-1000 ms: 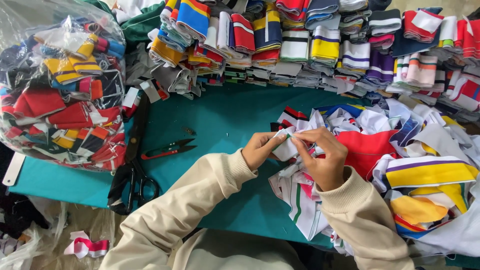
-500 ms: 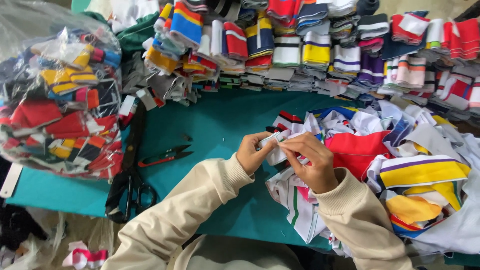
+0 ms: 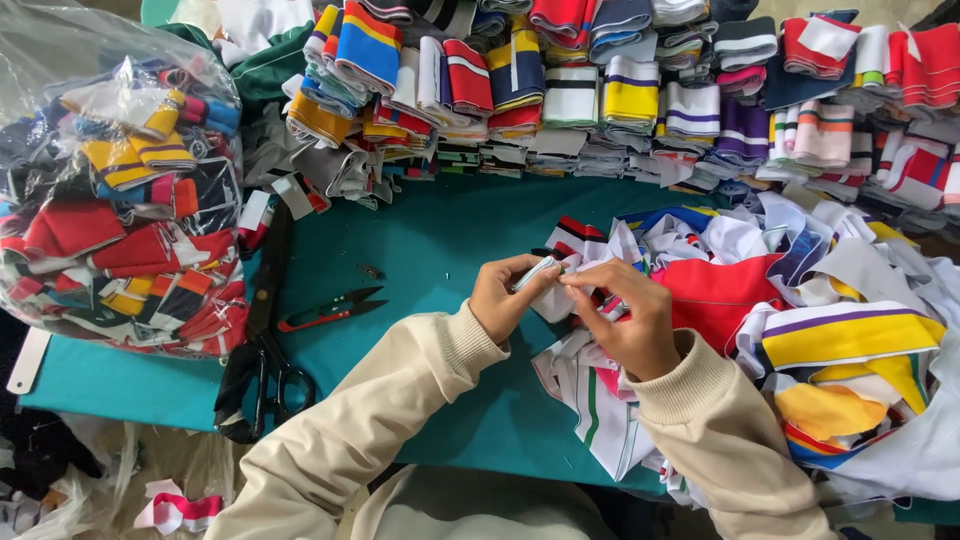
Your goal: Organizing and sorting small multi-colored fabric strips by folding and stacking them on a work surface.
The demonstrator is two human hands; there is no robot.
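My left hand point(image 3: 503, 298) and right hand point(image 3: 628, 318) both pinch a small white strip point(image 3: 545, 283) between fingertips, held over the teal counter point(image 3: 430, 240) at centre. Loose striped scraps point(image 3: 800, 300) sit at 3 o'clock, snips point(image 3: 330, 310) at 9, folded stacks point(image 3: 600, 90) at 12, bagged pieces point(image 3: 110, 200) at 10.

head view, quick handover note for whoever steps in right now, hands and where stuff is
Left hand: pinching one end of a small white fabric strip.
Right hand: fingers on the same strip, above the loose pile of striped knit pieces.
Nearby: red thread snips and black scissors lie on the teal table, untouched.
Done: folded striped stacks line the far edge; a clear bag of pieces sits at left.
Left: the loose pile is still large.
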